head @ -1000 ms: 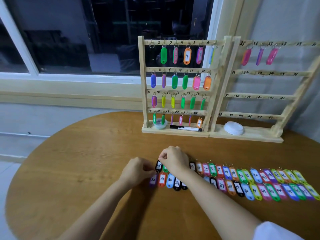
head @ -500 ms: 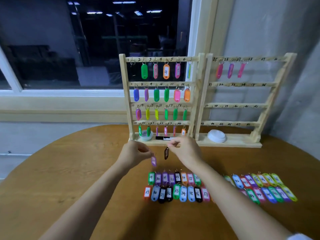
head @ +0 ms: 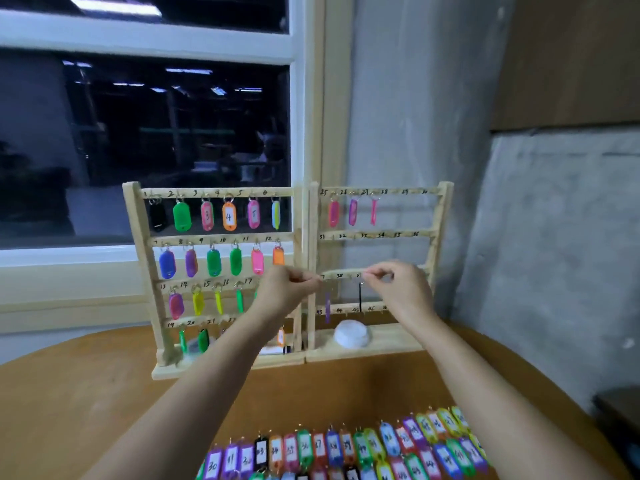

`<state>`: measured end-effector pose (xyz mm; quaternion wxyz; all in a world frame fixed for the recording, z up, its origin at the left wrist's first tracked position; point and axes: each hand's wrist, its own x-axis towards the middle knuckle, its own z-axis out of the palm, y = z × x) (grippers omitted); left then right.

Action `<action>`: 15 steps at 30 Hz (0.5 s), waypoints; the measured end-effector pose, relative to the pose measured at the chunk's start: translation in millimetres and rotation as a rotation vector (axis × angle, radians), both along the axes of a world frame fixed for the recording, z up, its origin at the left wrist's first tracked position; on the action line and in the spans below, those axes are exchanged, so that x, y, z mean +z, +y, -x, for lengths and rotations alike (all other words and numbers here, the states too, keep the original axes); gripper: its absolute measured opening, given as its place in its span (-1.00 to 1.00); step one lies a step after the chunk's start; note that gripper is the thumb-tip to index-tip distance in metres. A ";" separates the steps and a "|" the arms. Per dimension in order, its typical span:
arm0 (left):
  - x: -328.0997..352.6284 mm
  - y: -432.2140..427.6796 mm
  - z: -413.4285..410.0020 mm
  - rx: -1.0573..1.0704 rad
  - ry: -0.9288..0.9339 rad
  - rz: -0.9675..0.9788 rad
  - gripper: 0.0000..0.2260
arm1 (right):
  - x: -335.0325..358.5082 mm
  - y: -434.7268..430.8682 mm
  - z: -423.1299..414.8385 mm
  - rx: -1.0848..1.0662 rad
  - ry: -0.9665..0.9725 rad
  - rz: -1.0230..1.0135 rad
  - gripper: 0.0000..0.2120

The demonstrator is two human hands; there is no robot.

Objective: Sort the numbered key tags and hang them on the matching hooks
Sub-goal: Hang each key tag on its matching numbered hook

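Two wooden hook racks stand at the table's back: the left rack (head: 138,258) is hung with many coloured tags, the right rack (head: 437,233) carries three pink and purple tags (head: 352,212) on its top rail. My left hand (head: 284,289) pinches the ring of a purple tag (head: 327,306), which hangs edge-on in front of the right rack's left post. My right hand (head: 398,285) pinches the ring of a black tag (head: 360,296) held against the third rail. Several numbered tags (head: 346,448) lie in rows on the table's near side.
A white lid (head: 351,333) rests on the right rack's base. A marker lies on the left rack's base, mostly behind my left forearm. The round wooden table (head: 86,403) meets a window sill on the left and a grey wall (head: 536,254) on the right.
Both hands lifted a tag each from the rows and rose from above the table to the right rack's third rail. The view tilted upward, and the rows slid to the bottom edge.
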<state>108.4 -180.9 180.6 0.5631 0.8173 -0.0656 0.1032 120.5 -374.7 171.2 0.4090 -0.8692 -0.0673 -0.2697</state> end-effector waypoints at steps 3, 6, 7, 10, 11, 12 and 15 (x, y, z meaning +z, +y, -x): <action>21.0 -33.7 -20.0 -0.029 -0.025 0.080 -0.82 | 20.7 -28.3 -18.0 -0.040 -0.052 0.003 -0.94; 41.9 -63.2 -44.3 -0.025 -0.066 0.128 -0.81 | 42.7 -51.3 -36.9 -0.083 -0.132 0.014 -0.94; 48.6 -72.4 -52.6 -0.020 -0.078 0.136 -0.82 | 48.9 -58.1 -42.8 -0.095 -0.150 0.021 -0.93; 68.6 -96.0 -75.8 0.003 -0.132 0.203 -0.85 | 66.0 -73.6 -59.8 -0.145 -0.178 0.051 -0.91; 74.5 -103.6 -82.9 0.008 -0.146 0.226 -0.84 | 70.4 -78.5 -65.4 -0.162 -0.184 0.057 -0.90; 80.0 -110.5 -89.4 0.018 -0.156 0.243 -0.85 | 74.8 -82.2 -70.6 -0.178 -0.188 0.063 -0.89; 91.9 -126.5 -105.6 0.084 -0.173 0.238 -0.86 | 84.3 -89.5 -83.6 -0.201 -0.211 0.105 -0.89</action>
